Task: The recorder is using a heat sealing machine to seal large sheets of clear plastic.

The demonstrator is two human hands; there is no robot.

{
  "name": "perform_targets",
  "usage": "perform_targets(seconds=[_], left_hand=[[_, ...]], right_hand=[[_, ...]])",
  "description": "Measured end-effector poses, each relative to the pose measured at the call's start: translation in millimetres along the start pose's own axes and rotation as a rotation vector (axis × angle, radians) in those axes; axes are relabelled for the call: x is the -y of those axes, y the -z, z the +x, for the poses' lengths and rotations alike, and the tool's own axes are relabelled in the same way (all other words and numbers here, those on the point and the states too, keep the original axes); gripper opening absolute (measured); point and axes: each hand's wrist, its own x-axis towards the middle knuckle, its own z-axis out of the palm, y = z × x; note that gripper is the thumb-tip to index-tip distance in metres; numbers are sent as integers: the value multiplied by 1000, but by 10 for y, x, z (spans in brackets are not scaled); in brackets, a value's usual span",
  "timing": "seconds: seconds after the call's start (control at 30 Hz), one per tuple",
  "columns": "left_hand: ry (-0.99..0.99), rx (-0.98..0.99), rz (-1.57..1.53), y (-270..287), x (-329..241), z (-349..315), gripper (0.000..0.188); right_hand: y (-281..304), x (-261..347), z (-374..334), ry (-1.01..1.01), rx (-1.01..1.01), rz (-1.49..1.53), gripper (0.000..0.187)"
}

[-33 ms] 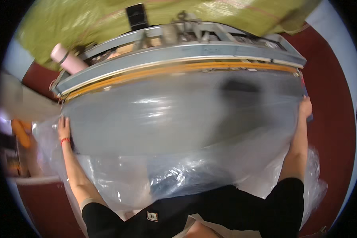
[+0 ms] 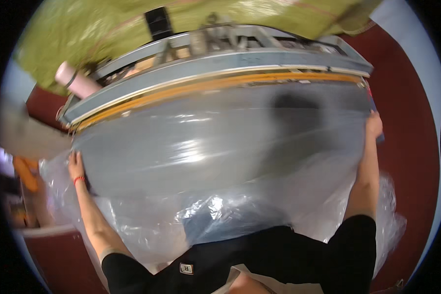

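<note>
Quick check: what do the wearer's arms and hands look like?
The left hand and right hand are ungloved. A thin red bracelet circles the left wrist; none shows on the right. Both sleeves are short and black.

Workshop, long metal machine point(image 2: 206, 62), clear plastic film point(image 2: 137, 228), green sheeting point(image 2: 98, 34)

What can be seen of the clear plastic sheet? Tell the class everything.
The plastic sheet is clear and glossy, apparently thin film. Fairly smooth across the grey work surface, it shows faint creases and bright glare, then droops crumpled toward the black shirt, with loose folds at both sides. The left hand is at its left side, the right hand at its right; whether either pinches it is unclear.
</note>
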Motion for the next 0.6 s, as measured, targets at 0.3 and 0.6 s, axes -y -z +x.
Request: perform_targets(seconds=[0.3, 0.6], left_hand=[[-130, 247, -973, 288, -3310, -725, 30], [-1090, 1679, -1081, 773, -6301, -3872, 46]], right_hand=[[-24, 119, 30, 28, 76, 77, 32], [94, 88, 29, -2, 89, 191, 25]])
